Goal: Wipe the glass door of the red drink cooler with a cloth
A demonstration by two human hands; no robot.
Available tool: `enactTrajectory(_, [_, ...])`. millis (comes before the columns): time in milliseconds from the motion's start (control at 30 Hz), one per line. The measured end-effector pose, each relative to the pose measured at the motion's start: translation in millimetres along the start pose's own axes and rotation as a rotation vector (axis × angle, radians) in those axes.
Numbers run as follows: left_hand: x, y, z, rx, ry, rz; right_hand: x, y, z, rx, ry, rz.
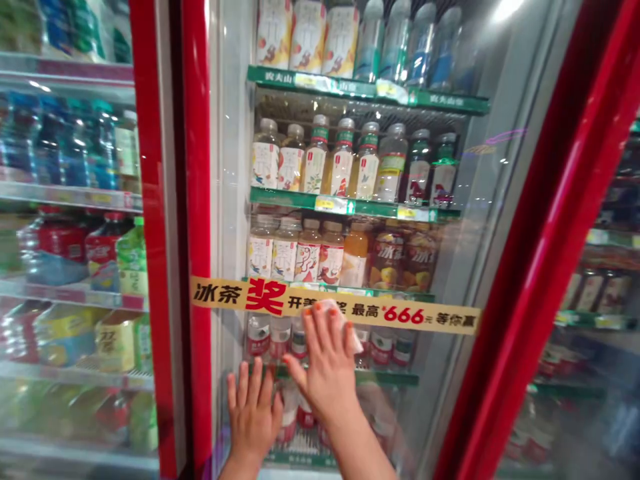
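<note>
My right hand [325, 367] lies flat on the glass door [230, 167] of a drinks cooler, pressing a white cloth [341, 325] against it. The cloth is partly hidden under my fingers and sits at a yellow printed promotional strip [400, 312] stuck across the glass. Just below and to the left, my left hand [253, 417] rests on the glass with its fingers spread, holding nothing.
Behind the glass, shelves with green price rails hold rows of bottled drinks [320, 160]. Red door frames [195, 200] flank this door. Neighbouring cooler doors with more bottles [65, 147] stand to the left and right.
</note>
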State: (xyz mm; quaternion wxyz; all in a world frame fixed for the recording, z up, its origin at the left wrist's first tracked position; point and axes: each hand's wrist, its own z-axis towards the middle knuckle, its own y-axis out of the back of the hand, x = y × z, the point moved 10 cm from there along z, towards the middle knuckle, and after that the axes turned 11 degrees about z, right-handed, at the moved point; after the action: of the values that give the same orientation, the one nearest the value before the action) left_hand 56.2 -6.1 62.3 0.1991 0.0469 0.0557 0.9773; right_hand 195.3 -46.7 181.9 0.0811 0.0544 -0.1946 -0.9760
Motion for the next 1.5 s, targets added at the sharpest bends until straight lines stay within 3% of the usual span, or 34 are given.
enactTrajectory(133, [-3.8, 2.1, 3.3, -0.021, 0.013, -0.014, -159.8, 84.9, -30.7, -0.301, -0.473, -0.061])
enactTrajectory(167, [-4.4, 2.5, 3.4, -0.028, 0.013, -0.016, -180.7, 98.4, -36.1, -0.381, -0.574, -0.055])
enactTrajectory(200, [-4.1, 2.6, 3.1, -0.036, 0.015, -0.016, -185.5, 104.4, -38.2, -0.438, -0.629, -0.051])
enactTrajectory(267, [-1.7, 1.5, 1.4, -0.044, 0.02, -0.009, -149.7, 92.5, -27.3, -0.422, -0.57, -0.071])
enactTrajectory(367, [1.9, 0.4, -1.0, -0.067, 0.002, -0.012, -36.9, 43.8, 3.3, -0.208, -0.147, -0.127])
enactTrajectory(433, [3.3, 0.1, -1.4, -0.074, -0.004, -0.022, 3.8, 26.0, 9.2, -0.106, 0.054, -0.153])
enactTrajectory(500, [3.9, -0.4, -1.4, -0.066, 0.007, -0.027, -14.4, 36.7, 11.0, -0.093, 0.04, -0.18])
enactTrajectory(600, [1.2, -0.5, -0.9, -0.056, 0.022, -0.024, -100.8, 87.6, 19.8, -0.247, -0.255, -0.189])
enactTrajectory(667, [-2.2, 1.0, 0.9, -0.058, 0.018, -0.015, -134.6, 106.7, 28.5, -0.327, -0.391, -0.162])
enactTrajectory(733, [-4.9, 4.5, 4.4, -0.056, 0.01, -0.008, -119.9, 93.9, 37.8, -0.25, -0.297, -0.117])
enactTrajectory(800, [-5.5, 12.4, 10.5, -0.058, 0.004, -0.014, -69.4, 59.7, 31.0, -0.04, -0.011, -0.071])
enactTrajectory(867, [-2.6, 24.5, 20.5, -0.065, 0.01, -0.016, -24.8, 34.5, 1.9, 0.148, 0.273, -0.03])
enactTrajectory(933, [0.6, 37.2, 35.7, -0.078, -0.002, -0.009, -18.8, 35.3, -21.2, 0.23, 0.419, -0.01])
enactTrajectory(967, [3.2, 41.4, 45.2, -0.076, -0.004, -0.01, -31.9, 45.1, -21.4, 0.221, 0.423, -0.012])
enactTrajectory(1033, [11.0, 42.8, 66.2, -0.054, 0.017, -0.028, -82.8, 72.5, 3.1, 0.145, 0.272, -0.055])
enactTrajectory(1100, [19.8, 36.4, 85.4, -0.021, 0.057, -0.04, -139.9, 103.9, 39.0, -0.007, 0.0, -0.114])
enactTrajectory(1167, [23.4, 27.9, 98.4, -0.002, 0.063, -0.025, -164.0, 120.9, 57.7, -0.127, -0.168, -0.144])
enactTrajectory(1233, [23.0, 22.3, 103.9, -0.006, 0.046, -0.006, -136.7, 111.4, 55.0, -0.118, -0.038, -0.135])
enactTrajectory(1333, [22.1, 20.4, 103.3, -0.025, 0.031, -0.002, -48.7, 68.3, 8.3, 0.1, 0.54, -0.074])
enactTrajectory(1400, [21.8, 21.2, 101.8, -0.033, 0.027, -0.007, -17.7, 54.8, -14.6, 0.212, 0.808, -0.044])
enactTrajectory(1433, [21.9, 21.6, 101.4, -0.033, 0.028, -0.012, -16.6, 56.2, -5.9, 0.223, 0.817, -0.056])
enactTrajectory(1500, [22.2, 22.4, 101.6, -0.035, 0.031, -0.019, -34.0, 72.4, 48.6, 0.154, 0.619, -0.113])
